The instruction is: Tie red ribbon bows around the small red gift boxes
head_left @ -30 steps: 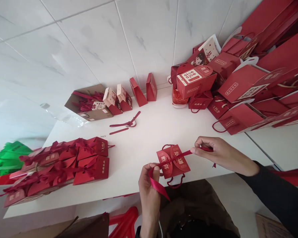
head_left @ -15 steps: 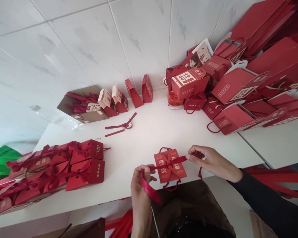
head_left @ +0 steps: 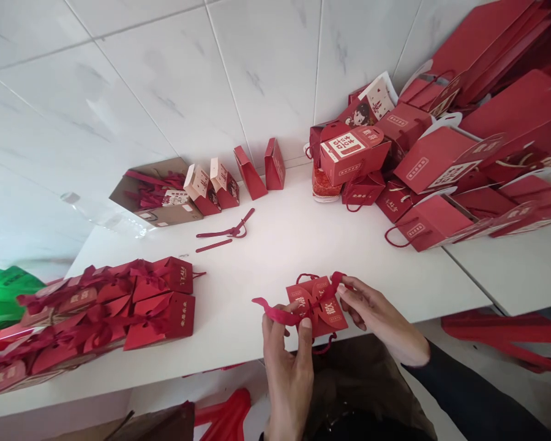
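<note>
A small red gift box (head_left: 335, 317) with gold characters lies near the table's front edge, with cord loops at its far and near sides. Across its closed top flaps runs a dark red ribbon (head_left: 279, 316). My left hand (head_left: 287, 361) has that ribbon between thumb and fingers at the box's left, a loose end trailing off leftward. On the right side, my right hand (head_left: 371, 309) pinches the ribbon's other part, which curls up beside the fingertips. My fingers cover parts of the box top.
Ribbon-tied red boxes (head_left: 158, 321) stand in rows at left. A cardboard box (head_left: 169, 215) of ribbons, several small cartons (head_left: 252, 174) and cut ribbon pieces (head_left: 224, 233) are farther back. Red boxes (head_left: 356, 153) pile up at right. A tiled wall (head_left: 165, 79) bounds the table's back.
Both hands have come closer together over the box. The ribbon, earlier stretched straight between them, is now slack and curled, and its left end points leftward instead of hanging down.
</note>
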### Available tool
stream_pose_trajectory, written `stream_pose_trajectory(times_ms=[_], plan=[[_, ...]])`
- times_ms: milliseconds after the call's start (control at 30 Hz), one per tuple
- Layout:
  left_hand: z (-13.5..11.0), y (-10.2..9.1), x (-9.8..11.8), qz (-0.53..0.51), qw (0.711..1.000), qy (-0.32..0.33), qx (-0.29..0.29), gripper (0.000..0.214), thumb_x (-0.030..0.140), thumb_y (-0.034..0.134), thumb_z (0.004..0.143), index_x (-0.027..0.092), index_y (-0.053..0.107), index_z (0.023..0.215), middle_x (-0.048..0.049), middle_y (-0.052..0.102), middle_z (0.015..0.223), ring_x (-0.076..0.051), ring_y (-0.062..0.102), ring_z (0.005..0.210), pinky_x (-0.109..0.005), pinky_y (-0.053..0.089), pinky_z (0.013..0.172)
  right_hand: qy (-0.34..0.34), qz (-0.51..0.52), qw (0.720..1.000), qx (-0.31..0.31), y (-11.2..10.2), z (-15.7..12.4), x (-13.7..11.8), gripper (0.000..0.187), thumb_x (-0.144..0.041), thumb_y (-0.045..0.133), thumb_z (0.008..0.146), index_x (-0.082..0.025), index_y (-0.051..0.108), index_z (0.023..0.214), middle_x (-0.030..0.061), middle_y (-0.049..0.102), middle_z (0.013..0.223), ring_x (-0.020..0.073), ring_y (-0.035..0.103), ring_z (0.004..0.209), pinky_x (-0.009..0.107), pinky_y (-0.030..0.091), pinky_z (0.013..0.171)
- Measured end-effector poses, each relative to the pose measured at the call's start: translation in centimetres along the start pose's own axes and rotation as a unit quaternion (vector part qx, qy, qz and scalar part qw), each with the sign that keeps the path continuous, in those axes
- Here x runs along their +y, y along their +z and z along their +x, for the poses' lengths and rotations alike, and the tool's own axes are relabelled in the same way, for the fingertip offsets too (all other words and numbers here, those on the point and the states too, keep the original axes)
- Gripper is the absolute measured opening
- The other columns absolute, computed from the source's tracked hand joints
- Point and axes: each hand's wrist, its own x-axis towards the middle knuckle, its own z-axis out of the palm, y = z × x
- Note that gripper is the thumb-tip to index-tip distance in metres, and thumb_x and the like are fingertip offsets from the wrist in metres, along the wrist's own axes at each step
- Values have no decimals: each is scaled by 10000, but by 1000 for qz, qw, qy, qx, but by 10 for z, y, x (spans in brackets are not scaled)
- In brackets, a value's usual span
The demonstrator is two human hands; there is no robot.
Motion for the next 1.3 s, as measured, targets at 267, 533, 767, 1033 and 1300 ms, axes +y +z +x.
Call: stream_pose_trajectory(times_ms=[267, 533, 767, 1033, 1300], plan=[[11, 5, -5, -34, 998, -31, 34, 292, 491, 615, 970, 209, 674, 922, -62, 698, 911, -190, 657, 797, -299, 551, 703, -59, 57, 996, 41, 17, -10, -11, 388, -635, 594, 933, -254, 580, 865, -15, 568, 774, 170, 526, 688, 307, 492, 665], [7, 9, -9, -77, 986, -115, 93, 461, 641, 626, 906, 182, 661, 927, -90, 730, 896, -215, 704, 816, -322, 587, 719, -58, 29, 996, 57, 29, -19, -2, 321, -585, 544, 983, -269, 550, 926, 38, 695, 921, 223, 623, 811, 334, 543, 729], [9, 4, -4, -82, 981, -136, 108, 480, 663, 664, 864, 184, 645, 834, -58, 699, 777, -212, 687, 740, -314, 566, 672, -62, 47, 995, 64, 24, -16, -4, 338, -579, 582, 966, -261, 528, 863, -19, 563, 725, 180, 530, 688, 294, 460, 612], [8, 8, -1, -74, 984, -131, 92, 532, 699, 677, 825, 171, 692, 892, -81, 723, 867, -209, 676, 794, -307, 569, 696, -54, 80, 992, 76, 21, -15, -1, 370, -622, 564, 961, -261, 516, 899, -37, 564, 666, 162, 502, 628, 294, 438, 593], [8, 5, -6, -55, 984, -132, 103, 520, 688, 629, 870, 170, 667, 850, -58, 692, 765, -199, 654, 700, -305, 546, 636, -62, 110, 988, 90, 23, -13, 2, 386, -620, 567, 958, -255, 511, 847, -46, 549, 637, 152, 509, 620, 300, 466, 630]])
